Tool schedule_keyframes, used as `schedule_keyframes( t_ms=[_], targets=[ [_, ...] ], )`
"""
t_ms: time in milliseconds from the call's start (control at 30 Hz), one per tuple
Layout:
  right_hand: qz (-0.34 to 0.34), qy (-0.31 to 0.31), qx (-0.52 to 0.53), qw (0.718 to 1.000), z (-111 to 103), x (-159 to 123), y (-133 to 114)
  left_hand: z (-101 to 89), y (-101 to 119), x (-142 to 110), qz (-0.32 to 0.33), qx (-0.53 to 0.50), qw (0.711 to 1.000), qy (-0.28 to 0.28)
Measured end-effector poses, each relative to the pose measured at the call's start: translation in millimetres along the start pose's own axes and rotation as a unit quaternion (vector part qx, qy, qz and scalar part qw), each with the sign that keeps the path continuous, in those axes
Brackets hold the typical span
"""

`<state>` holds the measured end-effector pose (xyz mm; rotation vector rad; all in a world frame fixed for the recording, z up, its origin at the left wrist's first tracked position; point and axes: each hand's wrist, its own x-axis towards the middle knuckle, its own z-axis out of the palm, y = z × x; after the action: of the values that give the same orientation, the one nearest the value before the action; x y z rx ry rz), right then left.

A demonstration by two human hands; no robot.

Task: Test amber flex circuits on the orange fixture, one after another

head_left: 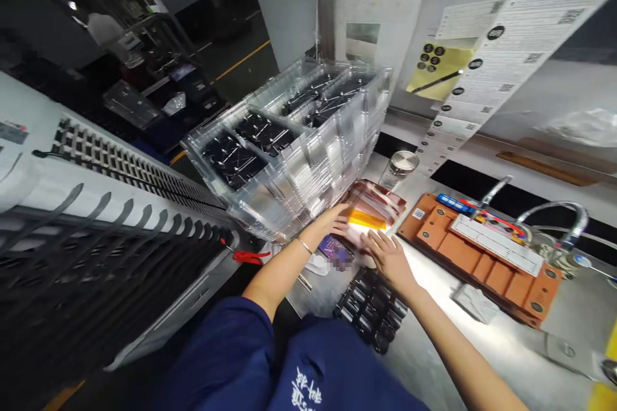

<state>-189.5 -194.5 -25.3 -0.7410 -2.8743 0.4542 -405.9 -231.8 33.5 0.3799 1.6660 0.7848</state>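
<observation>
A glossy reddish-brown, see-through tray or pack (385, 196) lies at the back of the metal worktop, with an orange-yellow strip (366, 219) at its front. My left hand (333, 221) reaches to the left side of this pack, its fingers stretched toward the strip. Close to the front edge is my right hand (391, 260), fingers spread and pointing away from me. Whether the fingertips press on the pack I cannot tell. Below my hands lie a purple printed item (336, 250) and a block of black cylindrical parts (371, 308).
Stacked clear plastic trays (313, 160) with black parts stand behind my left arm. An orange-brown fixture (482, 250) with cables is on the right. A lidded glass jar (401, 167) stands at the back. Red-handled pliers (250, 257) lie left, beside a black rack (120, 237).
</observation>
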Motion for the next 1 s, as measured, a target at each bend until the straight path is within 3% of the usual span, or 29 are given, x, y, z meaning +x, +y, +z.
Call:
schedule_keyframes(
  t_ms=[133, 233, 333, 433, 533, 633, 733, 900, 1000],
  targets=[
    [-0.039, -0.006, 0.032, 0.999, -2.4, -14.8, 8.5, 13.1, -0.1, 7.4, 0.034, -0.018, 0.999, 0.007],
    [-0.028, -0.006, 0.147, 0.989, -14.3, -11.7, 9.1, 32.8, -7.6, 2.7, 0.083, -0.004, 0.996, 0.014],
    [0.051, 0.083, 0.233, 0.968, -32.0, 2.9, 2.9, 52.6, -15.6, -7.1, 0.129, 0.034, 0.991, -0.014],
    [0.132, 0.166, 0.21, 0.954, -47.9, 17.8, -8.1, 63.5, -16.6, -15.8, 0.182, 0.081, 0.979, -0.037],
    [0.157, 0.188, 0.167, 0.955, -57.4, 24.3, -15.3, 63.1, -9.8, -21.9, 0.225, 0.117, 0.966, -0.042],
    [0.168, 0.167, 0.154, 0.959, -63.3, 24.8, -12.3, 56.5, -2.0, -27.7, 0.271, 0.191, 0.943, -0.046],
    [0.165, 0.107, 0.178, 0.964, -72.8, 25.7, -4.8, 50.8, 1.4, -33.9, 0.288, 0.255, 0.919, -0.089],
    [0.156, 0.046, 0.24, 0.957, -100.2, 26.7, -4.5, 49.3, -0.4, -41.1, 0.275, 0.191, 0.934, -0.126],
    [0.146, 0.012, 0.311, 0.939, -109.4, 26.1, -8.7, 48.9, -1.8, -39.9, 0.309, 0.194, 0.923, -0.123]
  ],
)
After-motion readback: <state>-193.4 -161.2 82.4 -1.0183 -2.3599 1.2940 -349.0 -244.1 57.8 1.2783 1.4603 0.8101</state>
